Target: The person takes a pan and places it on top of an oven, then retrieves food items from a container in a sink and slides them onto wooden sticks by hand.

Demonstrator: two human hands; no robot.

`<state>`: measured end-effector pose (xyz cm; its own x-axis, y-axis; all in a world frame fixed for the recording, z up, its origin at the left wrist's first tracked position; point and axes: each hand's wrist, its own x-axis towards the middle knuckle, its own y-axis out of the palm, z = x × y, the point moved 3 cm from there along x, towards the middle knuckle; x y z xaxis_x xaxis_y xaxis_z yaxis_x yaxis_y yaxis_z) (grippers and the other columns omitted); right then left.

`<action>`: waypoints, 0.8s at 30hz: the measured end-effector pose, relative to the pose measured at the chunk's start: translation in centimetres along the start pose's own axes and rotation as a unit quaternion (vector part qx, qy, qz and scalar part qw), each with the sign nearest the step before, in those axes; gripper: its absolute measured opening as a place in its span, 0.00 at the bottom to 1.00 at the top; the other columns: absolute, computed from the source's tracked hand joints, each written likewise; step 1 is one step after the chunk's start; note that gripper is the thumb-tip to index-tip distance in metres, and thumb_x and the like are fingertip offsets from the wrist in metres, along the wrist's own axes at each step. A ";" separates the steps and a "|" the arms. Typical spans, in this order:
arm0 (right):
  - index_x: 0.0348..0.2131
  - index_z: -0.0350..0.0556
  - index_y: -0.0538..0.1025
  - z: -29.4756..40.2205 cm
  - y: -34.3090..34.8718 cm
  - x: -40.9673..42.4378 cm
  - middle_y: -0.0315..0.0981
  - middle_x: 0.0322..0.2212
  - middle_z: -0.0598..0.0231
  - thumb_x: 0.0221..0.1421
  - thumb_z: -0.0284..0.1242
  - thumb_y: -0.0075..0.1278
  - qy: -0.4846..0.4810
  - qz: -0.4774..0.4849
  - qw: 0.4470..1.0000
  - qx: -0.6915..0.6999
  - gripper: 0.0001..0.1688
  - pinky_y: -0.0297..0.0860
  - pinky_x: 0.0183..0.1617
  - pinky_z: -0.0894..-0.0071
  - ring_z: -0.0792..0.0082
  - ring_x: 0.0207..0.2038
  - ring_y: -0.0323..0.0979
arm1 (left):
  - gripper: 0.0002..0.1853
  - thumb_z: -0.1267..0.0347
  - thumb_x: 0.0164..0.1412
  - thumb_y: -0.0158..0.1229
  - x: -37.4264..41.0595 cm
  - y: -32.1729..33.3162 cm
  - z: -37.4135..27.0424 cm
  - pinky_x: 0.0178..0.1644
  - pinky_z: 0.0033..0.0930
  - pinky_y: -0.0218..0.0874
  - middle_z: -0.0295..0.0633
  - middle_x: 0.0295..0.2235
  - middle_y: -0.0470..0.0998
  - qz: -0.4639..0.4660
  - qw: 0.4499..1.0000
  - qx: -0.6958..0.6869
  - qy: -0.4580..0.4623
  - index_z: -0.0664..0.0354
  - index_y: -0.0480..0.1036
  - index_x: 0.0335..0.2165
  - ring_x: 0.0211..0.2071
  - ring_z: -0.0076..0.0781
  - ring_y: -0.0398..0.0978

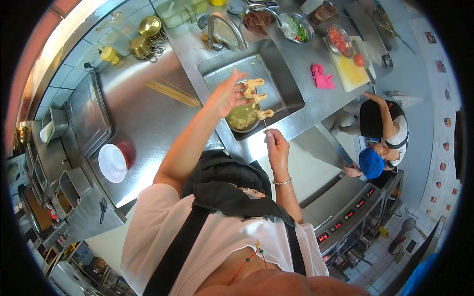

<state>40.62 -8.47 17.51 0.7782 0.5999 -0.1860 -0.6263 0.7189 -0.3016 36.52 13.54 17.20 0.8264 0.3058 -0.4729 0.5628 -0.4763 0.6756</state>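
Note:
My right hand [278,148] pinches the lower end of a thin skewer [265,124] at the sink's near edge. Several pale knotted food pieces, likely tofu-skin knots [265,114], are threaded up its length. Beside the upper pieces is my left hand [230,95], its fingers apart; whether the fingertips touch a piece is hard to tell. Below, in the stainless steel sink [276,79], a metal bowl [255,127] contains yellowish liquid and more pale pieces, partly hidden by my left hand and the knots.
Loose skewers [173,93] lie on the steel counter left of the sink, with a white-and-red bowl [113,163] nearer me. A faucet [227,27] arches over the sink. To the right are a pink cloth [321,76], a cutting board [342,70] and a person in a blue cap [371,163].

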 end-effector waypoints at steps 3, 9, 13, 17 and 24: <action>0.32 0.42 0.72 0.1 0.4 0.2 0.63 0.20 0.76 0.56 0.30 0.42 0.002 -0.003 1.000 0.014 0.10 0.52 0.20 0.87 0.87 0.18 0.54 | 0.32 0.43 0.56 0.38 -0.8 -1.7 1.9 0.47 0.43 0.57 0.40 0.43 0.67 -0.055 0.998 -0.014 -0.012 0.55 0.59 0.49 0.45 0.35 0.66; 0.35 0.44 0.69 -0.9 1.9 0.1 0.58 0.19 0.79 0.58 0.30 0.39 0.065 0.013 0.987 0.144 0.10 0.47 0.17 0.89 0.91 0.17 0.49 | 0.16 0.53 0.53 0.52 -3.7 -2.2 8.0 0.38 0.28 0.59 0.30 0.33 0.71 0.007 0.999 0.028 -0.042 0.50 0.68 0.34 0.34 0.21 0.67; 0.31 0.46 0.68 -0.1 3.4 -0.1 0.59 0.20 0.78 0.59 0.30 0.39 0.067 0.053 0.974 0.212 0.08 0.46 0.15 0.91 0.91 0.16 0.50 | 0.17 0.58 0.53 0.55 -6.1 -2.5 9.9 0.39 0.26 0.59 0.28 0.35 0.70 -0.001 0.998 0.061 -0.020 0.52 0.69 0.39 0.38 0.17 0.66; 0.32 0.47 0.67 -1.6 3.5 1.2 0.61 0.21 0.76 0.59 0.30 0.39 0.102 0.137 0.954 0.246 0.07 0.46 0.15 0.91 0.90 0.15 0.49 | 0.15 0.62 0.53 0.54 -7.0 -2.9 11.6 0.38 0.23 0.60 0.30 0.34 0.70 -0.024 0.998 0.039 0.049 0.55 0.70 0.39 0.37 0.17 0.66; 0.33 0.43 0.68 -3.7 3.1 2.6 0.65 0.27 0.70 0.58 0.28 0.40 0.122 0.271 0.908 0.294 0.07 0.62 0.33 0.83 0.81 0.27 0.61 | 0.12 0.66 0.53 0.54 -9.0 -1.4 15.0 0.34 0.23 0.62 0.33 0.30 0.71 -0.146 0.984 0.048 0.093 0.60 0.71 0.36 0.33 0.19 0.68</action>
<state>40.84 -5.99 12.66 0.2902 0.8775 -0.3818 -0.7813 0.4477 0.4350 27.99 -0.96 12.02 0.6237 0.5831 -0.5206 0.7798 -0.4181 0.4659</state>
